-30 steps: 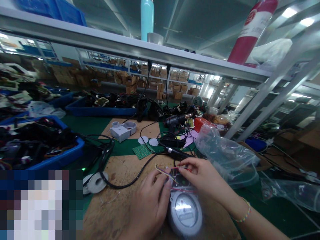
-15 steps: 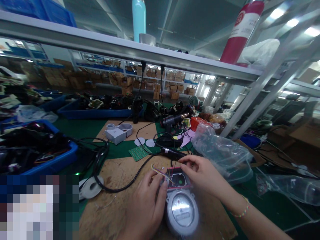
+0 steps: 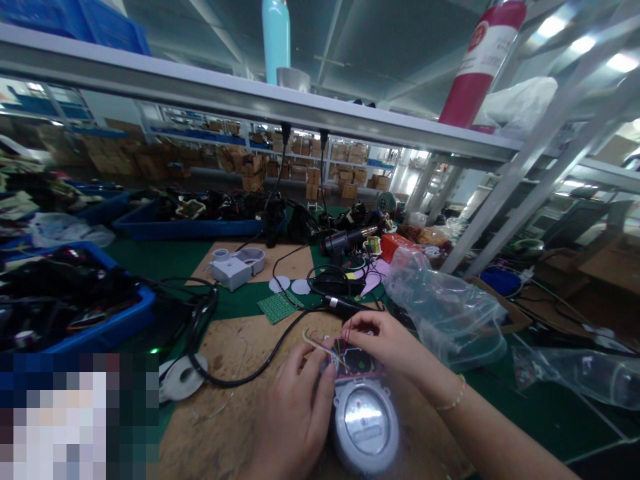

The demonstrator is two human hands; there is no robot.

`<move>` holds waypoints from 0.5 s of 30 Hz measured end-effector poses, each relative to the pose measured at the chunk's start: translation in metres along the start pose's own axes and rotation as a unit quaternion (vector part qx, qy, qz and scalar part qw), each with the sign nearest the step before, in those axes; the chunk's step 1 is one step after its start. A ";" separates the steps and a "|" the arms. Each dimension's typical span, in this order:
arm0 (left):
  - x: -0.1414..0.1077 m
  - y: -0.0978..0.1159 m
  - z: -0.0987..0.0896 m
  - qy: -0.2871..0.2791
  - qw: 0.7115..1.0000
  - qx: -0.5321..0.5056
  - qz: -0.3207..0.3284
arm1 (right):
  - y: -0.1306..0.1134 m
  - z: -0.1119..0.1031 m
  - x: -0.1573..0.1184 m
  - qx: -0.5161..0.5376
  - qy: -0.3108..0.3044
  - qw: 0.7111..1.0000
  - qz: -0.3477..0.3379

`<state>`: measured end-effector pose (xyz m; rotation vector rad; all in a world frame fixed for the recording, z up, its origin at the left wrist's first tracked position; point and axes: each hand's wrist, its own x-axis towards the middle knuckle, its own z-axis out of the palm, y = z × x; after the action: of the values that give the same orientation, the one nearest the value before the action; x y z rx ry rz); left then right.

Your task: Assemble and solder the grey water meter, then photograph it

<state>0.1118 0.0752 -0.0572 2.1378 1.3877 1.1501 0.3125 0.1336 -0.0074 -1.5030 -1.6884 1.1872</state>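
A grey device housing (image 3: pixel 367 427) with a round clear window lies on the brown board (image 3: pixel 240 347). At its far end is an open rectangular compartment with a dark inside, and thin coloured wires (image 3: pixel 320 341) rise from it. My left hand (image 3: pixel 300 400) grips the left side of the housing near the compartment, fingers curled against its edge. Over the compartment's far edge, my right hand (image 3: pixel 383 343) pinches thin red wires (image 3: pixel 346 329) between thumb and fingertips.
A black cable (image 3: pixel 235 383) loops left of the hands, beside a white roll (image 3: pixel 185 377). Beyond lie a green circuit board (image 3: pixel 279 307), a grey plastic part (image 3: pixel 237 268) and a heat gun (image 3: pixel 345 241). Clear plastic bags (image 3: pixel 445 307) lie right; a blue bin (image 3: pixel 145 310) stands left.
My right hand has moved left across the compartment, and its fingertips are now on the red wires. My left hand and the housing have hardly moved.
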 end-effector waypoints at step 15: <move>0.000 0.001 0.001 -0.023 0.999 -0.010 -0.024 | 0.004 -0.036 -0.004 0.171 -0.046 0.977 0.116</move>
<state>0.1127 0.0749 -0.0571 2.0921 1.3931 1.0858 0.3467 0.1380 0.0057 -1.4714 -1.3031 1.6004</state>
